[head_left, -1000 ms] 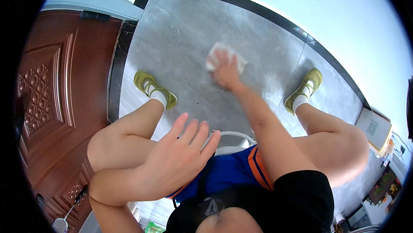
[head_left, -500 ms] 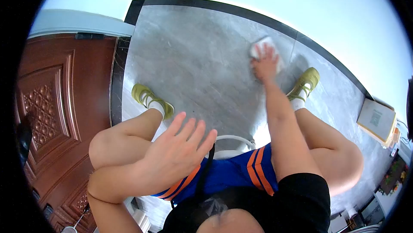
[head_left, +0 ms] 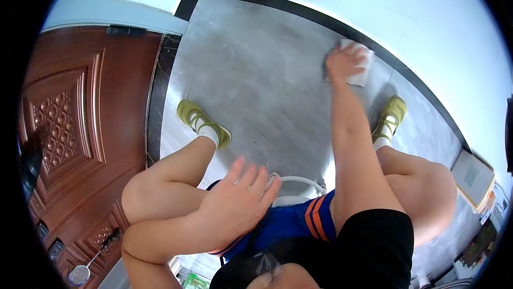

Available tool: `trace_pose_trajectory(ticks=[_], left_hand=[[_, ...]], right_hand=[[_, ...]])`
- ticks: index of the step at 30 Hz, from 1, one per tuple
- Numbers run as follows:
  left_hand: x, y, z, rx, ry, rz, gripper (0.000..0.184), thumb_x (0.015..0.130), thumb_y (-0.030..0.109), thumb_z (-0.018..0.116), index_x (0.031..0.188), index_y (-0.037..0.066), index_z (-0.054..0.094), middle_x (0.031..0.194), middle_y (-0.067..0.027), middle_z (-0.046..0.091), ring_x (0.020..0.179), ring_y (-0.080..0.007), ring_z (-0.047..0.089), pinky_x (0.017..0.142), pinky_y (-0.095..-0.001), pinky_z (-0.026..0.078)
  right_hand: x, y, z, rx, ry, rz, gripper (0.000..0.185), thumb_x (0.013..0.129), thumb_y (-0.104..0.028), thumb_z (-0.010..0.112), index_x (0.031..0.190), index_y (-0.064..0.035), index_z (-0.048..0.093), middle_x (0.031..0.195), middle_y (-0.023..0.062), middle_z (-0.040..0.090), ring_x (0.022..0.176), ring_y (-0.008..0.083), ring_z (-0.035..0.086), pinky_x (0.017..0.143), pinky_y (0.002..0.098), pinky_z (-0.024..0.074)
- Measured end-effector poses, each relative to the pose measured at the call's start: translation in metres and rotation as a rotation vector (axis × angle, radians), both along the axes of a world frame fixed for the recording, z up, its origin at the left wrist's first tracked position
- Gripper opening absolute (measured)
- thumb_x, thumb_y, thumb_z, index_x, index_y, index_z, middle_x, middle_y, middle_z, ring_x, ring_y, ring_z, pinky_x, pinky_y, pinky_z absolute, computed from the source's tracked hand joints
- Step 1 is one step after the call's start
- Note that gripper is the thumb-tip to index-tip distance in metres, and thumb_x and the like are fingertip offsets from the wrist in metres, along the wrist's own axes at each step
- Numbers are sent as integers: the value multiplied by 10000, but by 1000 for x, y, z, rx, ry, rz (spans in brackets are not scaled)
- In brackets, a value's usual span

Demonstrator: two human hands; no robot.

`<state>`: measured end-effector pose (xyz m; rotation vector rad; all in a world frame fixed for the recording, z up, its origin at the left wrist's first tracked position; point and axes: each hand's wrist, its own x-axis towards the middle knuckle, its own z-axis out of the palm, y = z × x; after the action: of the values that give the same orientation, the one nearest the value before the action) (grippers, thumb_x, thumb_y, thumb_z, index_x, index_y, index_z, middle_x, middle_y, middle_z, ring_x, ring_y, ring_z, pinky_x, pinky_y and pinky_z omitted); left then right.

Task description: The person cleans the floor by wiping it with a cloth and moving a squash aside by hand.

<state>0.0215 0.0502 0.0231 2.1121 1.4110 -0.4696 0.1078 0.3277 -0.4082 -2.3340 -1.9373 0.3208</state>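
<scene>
My right hand (head_left: 344, 63) lies spread on a white cloth (head_left: 362, 77), pressing it against the grey tiled floor (head_left: 256, 70) close to the dark border strip along the wall. Its fingers are apart and slightly blurred. Over my left thigh hangs my left hand (head_left: 238, 198), fingers apart, with nothing in it. The rim of a white round object (head_left: 299, 179) shows between my legs, mostly hidden below me.
My green shoes (head_left: 204, 122) (head_left: 391, 116) stand on the floor on either side. A brown panelled door (head_left: 91, 107) is at the left, a white wall (head_left: 395, 11) beyond the border. Boxes (head_left: 473, 177) stand at the right.
My right hand and the cloth have moved from mid-floor to the right and up to the border strip. My left hand keeps nearly the same pose. The view has shifted slightly.
</scene>
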Motion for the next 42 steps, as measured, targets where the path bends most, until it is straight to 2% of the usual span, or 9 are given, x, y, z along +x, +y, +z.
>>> trace_pose_trajectory(ticks=[7,14,17,25,31,33,35,39,42], left_hand=[[-9,8,-4,32,-1,11,450,883,204,562,1298,33,582,1168,-170,611,1106,-299,584,1058,-482,384],[-29,24,-25,65,31,-70,476,874,203,564,1316,27,570,1175,-183,615,1105,-315,593,1067,-510,372],[-40,32,-33,91,48,-110,471,877,194,554,1312,14,569,1182,-194,614,1115,-323,592,1069,-517,369],[-69,26,-24,32,9,-201,498,884,183,550,1346,-1,532,1214,-209,601,1135,-324,583,1076,-516,363],[-67,-4,-5,98,17,-107,468,899,204,570,1308,-24,572,1191,-216,621,1139,-353,589,1082,-534,353],[-61,-15,0,126,-4,-123,471,900,214,545,1316,-5,569,1202,-214,613,1151,-357,581,1081,-533,354],[-55,-24,3,140,-21,-124,471,901,221,531,1318,6,570,1204,-213,611,1156,-358,578,1082,-534,353],[-47,-32,6,147,-10,-99,469,904,226,527,1317,8,576,1200,-213,616,1157,-357,578,1087,-537,346],[-50,-31,5,168,24,-91,472,905,231,533,1318,7,575,1204,-214,616,1163,-353,576,1089,-539,340]], right_hand=[[-150,-110,34,-88,79,1040,697,951,-472,518,1568,-233,298,1664,75,155,1520,352,124,1161,670,77],[-94,-217,41,-159,174,1712,793,812,-468,681,1526,-339,361,1653,3,197,1532,274,122,1194,635,90],[-67,-183,37,-140,263,1748,767,788,-466,685,1496,-400,395,1639,-29,239,1527,261,146,1195,631,96],[22,-45,35,-86,-180,887,651,952,-533,502,1550,-405,278,1660,-17,180,1528,276,143,1182,647,53],[30,-78,9,-23,-61,251,674,967,-514,490,1569,-308,267,1653,85,185,1506,370,167,1135,700,104],[9,-119,17,-9,-59,186,698,972,-510,477,1579,-250,251,1654,126,158,1499,417,153,1125,716,104],[-20,-169,22,-24,-76,274,728,961,-507,496,1584,-230,240,1657,129,146,1503,424,134,1117,729,101],[-76,-248,65,-220,-45,931,776,916,-515,565,1578,-253,257,1661,111,146,1512,407,123,1133,710,104],[-92,-249,63,-143,29,1333,779,874,-536,618,1552,-299,317,1655,74,179,1519,355,140,1157,678,108]])
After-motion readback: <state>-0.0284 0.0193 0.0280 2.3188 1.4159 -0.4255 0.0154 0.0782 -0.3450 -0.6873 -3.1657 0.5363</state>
